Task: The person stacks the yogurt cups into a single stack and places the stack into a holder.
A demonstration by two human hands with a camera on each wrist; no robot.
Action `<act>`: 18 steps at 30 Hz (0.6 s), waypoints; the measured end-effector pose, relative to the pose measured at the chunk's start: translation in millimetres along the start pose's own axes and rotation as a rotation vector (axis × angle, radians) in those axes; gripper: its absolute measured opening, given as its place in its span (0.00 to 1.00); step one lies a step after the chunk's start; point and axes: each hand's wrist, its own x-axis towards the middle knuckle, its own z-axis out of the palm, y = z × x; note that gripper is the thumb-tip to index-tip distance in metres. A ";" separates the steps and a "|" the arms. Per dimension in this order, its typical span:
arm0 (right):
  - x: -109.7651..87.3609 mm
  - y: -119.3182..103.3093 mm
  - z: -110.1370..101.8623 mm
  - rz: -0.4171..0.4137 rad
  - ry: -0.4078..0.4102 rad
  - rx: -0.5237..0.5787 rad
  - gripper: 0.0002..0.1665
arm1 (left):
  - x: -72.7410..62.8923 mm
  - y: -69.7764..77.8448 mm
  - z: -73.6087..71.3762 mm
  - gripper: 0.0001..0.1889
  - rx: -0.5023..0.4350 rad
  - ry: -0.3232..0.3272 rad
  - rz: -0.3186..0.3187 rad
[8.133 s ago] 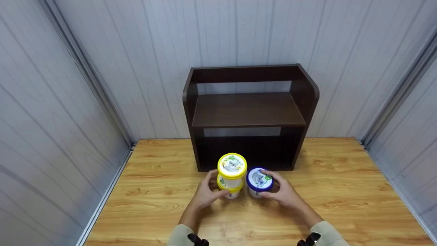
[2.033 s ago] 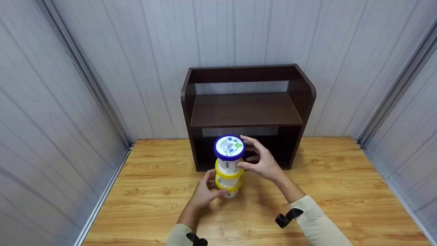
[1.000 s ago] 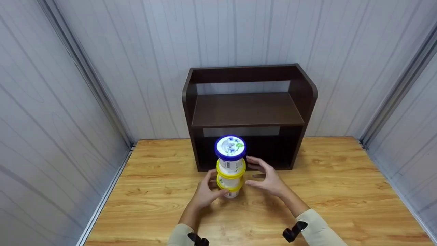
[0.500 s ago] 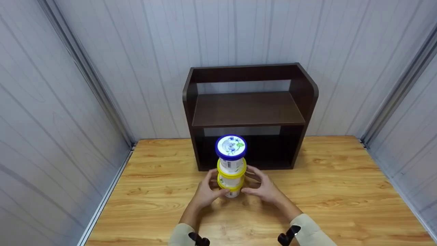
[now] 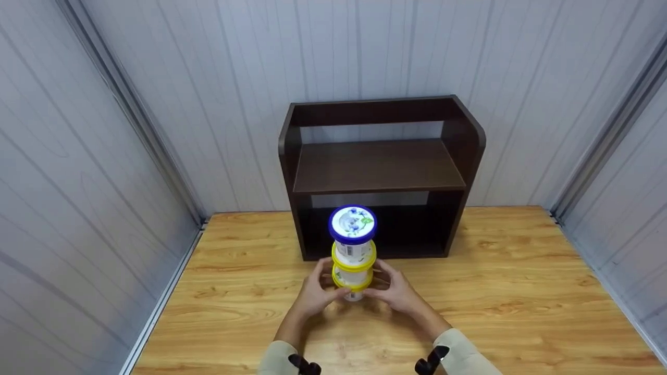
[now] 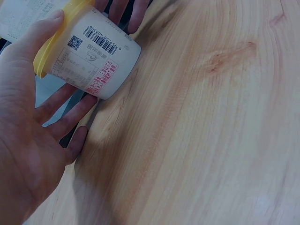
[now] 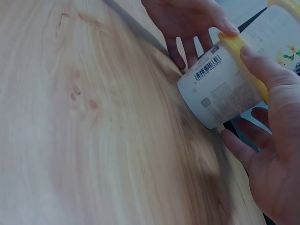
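Three white tubs stand in an upright stack on the wooden table [image 5: 245, 323]. On top is the tub with a blue-rimmed lid [image 5: 353, 224], its floral print facing up. Below it comes a yellow-lidded tub [image 5: 354, 259], and the bottom tub [image 6: 96, 51] also has a yellow lid. My left hand [image 5: 314, 296] holds the bottom tub from the left, thumb at its lid rim. From the right, my right hand [image 5: 397, 294] grips the same tub, thumb on the yellow rim [image 7: 232, 44] and fingers partly hidden behind it.
A dark brown two-tier shelf [image 5: 379, 164] stands directly behind the stack, its lower compartment partly covered by the tubs. Pale panelled walls [image 5: 156, 78] enclose the table at the back and both sides.
The blue-lidded tub, earlier on the table in my right hand, now tops the stack. My right hand has let go of it and come down to the bottom tub. The left hand has stayed put.
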 end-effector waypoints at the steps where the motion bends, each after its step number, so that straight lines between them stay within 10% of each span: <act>1: -0.1 0.0 0.7 0.002 0.004 0.000 0.47 | -0.2 0.2 0.3 0.43 -0.001 0.002 -0.001; 18: 0.3 -3.2 6.5 0.010 0.038 0.010 0.44 | -0.4 1.1 1.0 0.44 0.014 0.000 0.023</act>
